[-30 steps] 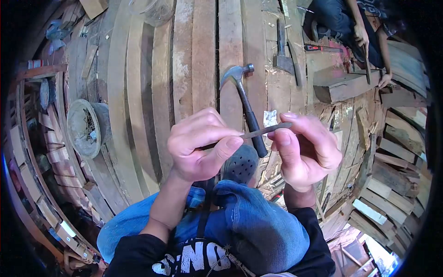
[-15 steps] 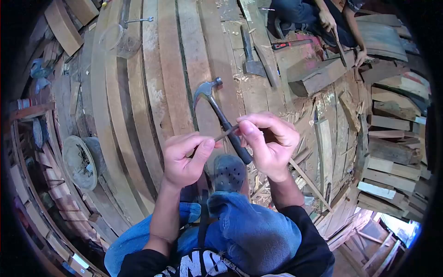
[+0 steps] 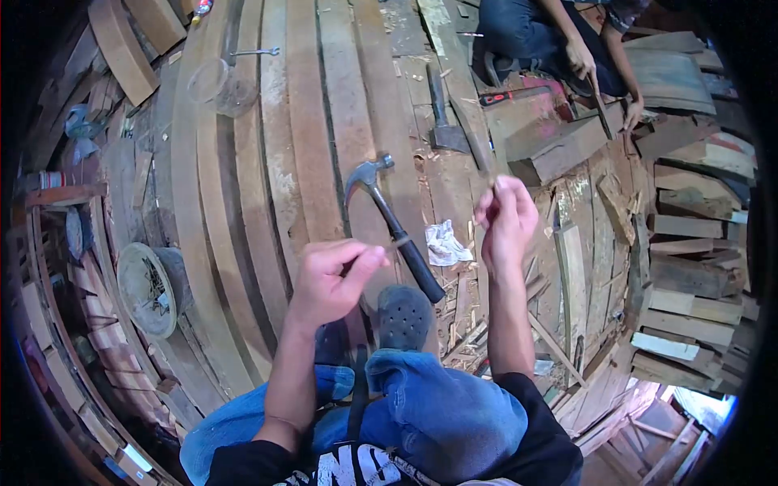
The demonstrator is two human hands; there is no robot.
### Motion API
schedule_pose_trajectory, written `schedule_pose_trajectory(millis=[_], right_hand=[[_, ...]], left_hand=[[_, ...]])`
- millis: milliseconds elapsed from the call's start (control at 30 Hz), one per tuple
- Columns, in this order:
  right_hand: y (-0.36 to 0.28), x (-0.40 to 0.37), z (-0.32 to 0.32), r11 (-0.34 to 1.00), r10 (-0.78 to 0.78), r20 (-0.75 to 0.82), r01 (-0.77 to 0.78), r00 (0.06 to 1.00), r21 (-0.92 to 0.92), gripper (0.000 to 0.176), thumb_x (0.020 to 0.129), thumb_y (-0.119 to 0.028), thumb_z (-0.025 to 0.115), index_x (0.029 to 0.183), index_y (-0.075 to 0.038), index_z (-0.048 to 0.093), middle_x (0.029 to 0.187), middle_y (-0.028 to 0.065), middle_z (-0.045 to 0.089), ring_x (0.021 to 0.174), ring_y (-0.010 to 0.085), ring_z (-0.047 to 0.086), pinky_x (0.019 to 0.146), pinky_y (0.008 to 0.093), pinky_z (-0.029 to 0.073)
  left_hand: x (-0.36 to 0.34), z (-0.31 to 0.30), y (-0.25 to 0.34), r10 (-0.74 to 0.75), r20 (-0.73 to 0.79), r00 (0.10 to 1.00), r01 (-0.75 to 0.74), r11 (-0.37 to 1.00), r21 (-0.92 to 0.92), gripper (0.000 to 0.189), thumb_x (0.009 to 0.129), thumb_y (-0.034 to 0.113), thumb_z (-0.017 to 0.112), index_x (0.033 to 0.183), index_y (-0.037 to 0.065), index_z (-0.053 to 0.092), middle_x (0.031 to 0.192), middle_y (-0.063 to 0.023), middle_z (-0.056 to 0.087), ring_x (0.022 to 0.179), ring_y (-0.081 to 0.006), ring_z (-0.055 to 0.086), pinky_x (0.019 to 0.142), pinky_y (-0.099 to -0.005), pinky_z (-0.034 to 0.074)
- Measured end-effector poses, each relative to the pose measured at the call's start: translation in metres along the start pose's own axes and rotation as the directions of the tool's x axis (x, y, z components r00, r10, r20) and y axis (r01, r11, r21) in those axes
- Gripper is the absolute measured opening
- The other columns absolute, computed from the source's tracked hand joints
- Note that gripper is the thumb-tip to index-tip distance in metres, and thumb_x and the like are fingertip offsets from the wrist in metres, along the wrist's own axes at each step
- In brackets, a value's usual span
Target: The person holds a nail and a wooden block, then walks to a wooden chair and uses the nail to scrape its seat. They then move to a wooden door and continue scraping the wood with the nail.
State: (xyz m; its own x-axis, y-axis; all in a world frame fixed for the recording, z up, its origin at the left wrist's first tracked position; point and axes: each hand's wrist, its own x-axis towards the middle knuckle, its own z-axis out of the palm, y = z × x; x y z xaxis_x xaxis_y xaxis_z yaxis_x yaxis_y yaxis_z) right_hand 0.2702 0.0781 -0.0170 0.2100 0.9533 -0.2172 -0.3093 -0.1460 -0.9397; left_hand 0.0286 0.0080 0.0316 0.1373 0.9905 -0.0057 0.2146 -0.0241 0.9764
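A thin nail (image 3: pixel 395 240) sits pinched between the thumb and forefinger of the left hand (image 3: pixel 331 279). Its short visible end lies nearly level and points right, across the grip of the hammer (image 3: pixel 391 225). The right hand (image 3: pixel 506 217) is raised to the hammer's right, fingers (image 3: pixel 496 194) bunched; whether they grip anything cannot be told. The hammer lies on the plank floor (image 3: pixel 308 138), head away from the person. Bare planks run to its left, where a bucket (image 3: pixel 146 287) stands well off; a white rag (image 3: pixel 446 243) and wood scraps (image 3: pixel 466 300) crowd its right.
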Motion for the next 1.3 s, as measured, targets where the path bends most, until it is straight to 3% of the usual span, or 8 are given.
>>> schedule_pose_trajectory(millis=[133,200,400,733,933,1067,1133,1300], right_hand=[[0.106,0.108,-0.062,0.759,-0.036,0.021,0.041,0.999,-0.65,0.026,0.093,-0.024,0.062,0.101,0.0,0.066,0.073,0.0075,0.066,0.065,0.0197,0.065,0.061,0.0301,0.052],[0.104,0.137,-0.067,0.149,0.01,-0.048,-0.049,0.999,-0.988,0.044,0.087,-0.036,0.067,0.11,0.001,0.063,0.096,0.0168,0.069,0.092,0.0333,0.066,0.084,0.042,0.053],[0.157,0.185,-0.112,-0.202,0.176,-0.079,-0.042,0.981,-0.978,0.059,0.084,-0.038,0.068,0.124,0.002,0.052,0.131,0.0262,0.051,0.12,0.0413,0.05,0.101,0.0476,0.044],[0.173,0.167,-0.128,-0.105,-0.059,0.042,0.036,0.997,-0.994,0.047,0.085,-0.034,0.064,0.107,0.007,0.06,0.106,0.0289,0.064,0.105,0.0413,0.061,0.095,0.0458,0.047],[0.118,0.11,-0.128,0.278,-0.384,-0.016,0.099,0.923,-0.955,0.031,0.087,-0.026,0.067,0.099,0.003,0.062,0.098,0.022,0.064,0.092,0.0357,0.061,0.085,0.0424,0.048],[0.06,0.085,-0.112,0.659,-0.473,-0.135,0.249,0.87,-0.709,0.022,0.089,-0.016,0.07,0.096,0.003,0.062,0.086,0.0125,0.059,0.075,0.0225,0.056,0.07,0.0338,0.048],[0.031,0.081,-0.1,0.509,-0.653,-0.038,0.401,0.757,-0.762,0.022,0.091,-0.017,0.068,0.097,0.002,0.061,0.087,0.0112,0.058,0.074,0.0198,0.055,0.067,0.0327,0.047],[-0.076,0.045,-0.001,0.68,-0.621,0.015,0.548,0.784,-0.488,0.021,0.094,-0.015,0.063,0.104,0.001,0.054,0.094,0.003,0.051,0.082,0.0112,0.047,0.073,0.0244,0.043]], left_hand=[[0.002,0.005,-0.008,-0.034,-0.078,0.996,0.034,0.999,-0.009,0.016,0.093,0.011,0.063,0.089,-0.003,0.072,0.071,-0.0078,0.067,0.062,-0.0101,0.059,0.056,-0.0249,0.044],[0.005,0.005,0.001,-0.118,-0.118,0.986,0.114,0.993,-0.038,0.016,0.093,0.012,0.064,0.093,-0.003,0.072,0.07,-0.0054,0.065,0.062,-0.0084,0.056,0.056,-0.0238,0.043],[0.019,-0.008,0.017,-0.091,-0.137,0.986,0.084,0.995,-0.056,0.017,0.093,0.013,0.066,0.099,-0.002,0.072,0.071,-0.0044,0.066,0.061,-0.0073,0.054,0.057,-0.0225,0.043],[0.089,0.007,0.06,0.139,0.086,0.987,-0.141,0.99,0.019,0.016,0.096,0.012,0.059,0.096,-0.002,0.067,0.066,-0.0031,0.063,0.057,-0.0078,0.059,0.052,-0.0229,0.046],[0.116,-0.026,0.129,0.21,0.344,0.915,-0.287,0.939,0.191,0.008,0.095,0.005,0.058,0.099,0.0,0.053,0.069,-0.0044,0.063,0.061,-0.0125,0.063,0.056,-0.0257,0.047],[0.091,-0.058,0.17,0.178,0.284,0.942,-0.246,0.943,0.224,0.009,0.096,0.005,0.056,0.101,0.0,0.05,0.065,-0.0032,0.059,0.058,-0.0104,0.059,0.053,-0.0242,0.044],[0.072,-0.066,0.179,0.245,0.196,0.95,-0.284,0.936,0.207,0.01,0.097,0.008,0.056,0.103,0.0,0.055,0.063,0.0001,0.055,0.055,-0.0062,0.052,0.05,-0.023,0.039],[0.042,-0.065,0.19,0.172,-0.098,0.98,-0.165,0.983,0.077,0.024,0.094,0.02,0.066,0.106,0.0,0.066,0.059,0.0058,0.044,0.052,-0.0009,0.038,0.046,-0.0213,0.028]])
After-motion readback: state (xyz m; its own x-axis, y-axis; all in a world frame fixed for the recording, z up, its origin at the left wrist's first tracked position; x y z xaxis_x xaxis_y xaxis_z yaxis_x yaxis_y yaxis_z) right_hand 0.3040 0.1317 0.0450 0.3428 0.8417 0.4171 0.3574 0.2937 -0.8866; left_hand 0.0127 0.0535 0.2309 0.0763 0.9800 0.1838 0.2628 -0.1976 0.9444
